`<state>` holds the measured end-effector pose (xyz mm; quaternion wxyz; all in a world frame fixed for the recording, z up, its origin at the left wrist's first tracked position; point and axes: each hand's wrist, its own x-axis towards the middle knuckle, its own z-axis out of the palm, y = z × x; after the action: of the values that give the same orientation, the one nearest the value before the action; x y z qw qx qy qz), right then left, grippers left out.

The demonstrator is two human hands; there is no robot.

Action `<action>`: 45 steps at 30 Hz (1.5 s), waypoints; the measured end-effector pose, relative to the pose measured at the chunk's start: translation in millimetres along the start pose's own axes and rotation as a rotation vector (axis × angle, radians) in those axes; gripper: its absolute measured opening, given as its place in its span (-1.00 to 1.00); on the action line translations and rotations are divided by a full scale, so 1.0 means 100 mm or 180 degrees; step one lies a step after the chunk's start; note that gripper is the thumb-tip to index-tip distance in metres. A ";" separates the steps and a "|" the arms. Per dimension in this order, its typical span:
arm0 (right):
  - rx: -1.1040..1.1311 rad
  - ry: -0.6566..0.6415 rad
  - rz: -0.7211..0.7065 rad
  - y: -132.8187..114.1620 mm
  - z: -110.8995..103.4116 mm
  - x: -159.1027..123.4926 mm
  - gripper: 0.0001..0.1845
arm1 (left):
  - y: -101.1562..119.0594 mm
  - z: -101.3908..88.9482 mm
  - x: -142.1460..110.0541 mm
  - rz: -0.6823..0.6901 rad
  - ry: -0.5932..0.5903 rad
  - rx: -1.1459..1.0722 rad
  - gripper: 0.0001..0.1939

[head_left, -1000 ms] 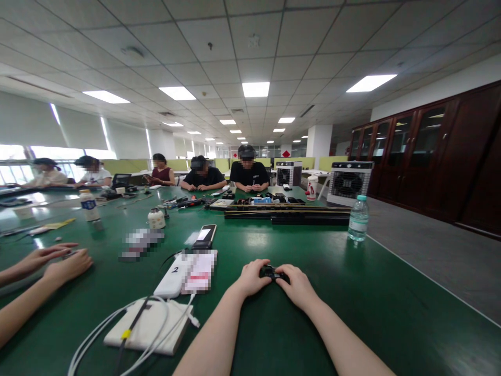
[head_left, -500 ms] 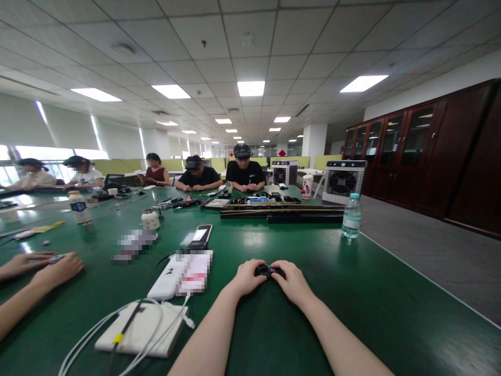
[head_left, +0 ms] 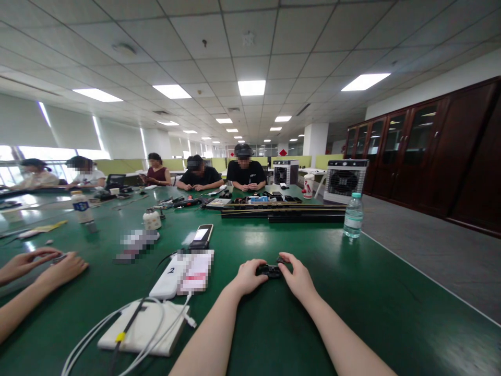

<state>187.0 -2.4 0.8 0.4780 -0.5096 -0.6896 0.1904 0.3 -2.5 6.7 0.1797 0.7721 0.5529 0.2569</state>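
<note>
"Fingers?"

"Left hand point(head_left: 251, 277) grips the black part point(head_left: 270, 271), low over the green table point(head_left: 391, 308). Right hand point(head_left: 299, 277) curls at a small dark piece point(head_left: 280, 260); grip, I can't tell."

"Containers?"

"Clear bottle point(head_left: 353, 216), capped, right; white bottle point(head_left: 81, 208), left, contents hidden."

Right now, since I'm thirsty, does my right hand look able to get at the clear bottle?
Probably yes, with a stretch: only green tabletop shows between the right hand and the clear bottle, though that hand appears to be holding a small dark piece.
</note>
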 end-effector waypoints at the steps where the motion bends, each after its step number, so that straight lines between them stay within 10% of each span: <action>1: 0.0023 0.0033 0.0017 0.01 0.00 0.01 -0.62 | 0.01 0.00 0.00 0.0002 -0.0005 -0.0004 -0.53; 45: -0.0023 0.0352 0.1033 0.06 -0.09 0.05 -0.58 | 0.01 -0.02 0.00 -0.0017 -0.0020 -0.0002 -0.55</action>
<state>197.4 2.8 3.3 0.4764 -0.6256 -0.5717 0.2342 0.1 -2.4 8.6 0.1823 0.7714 0.5542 0.2541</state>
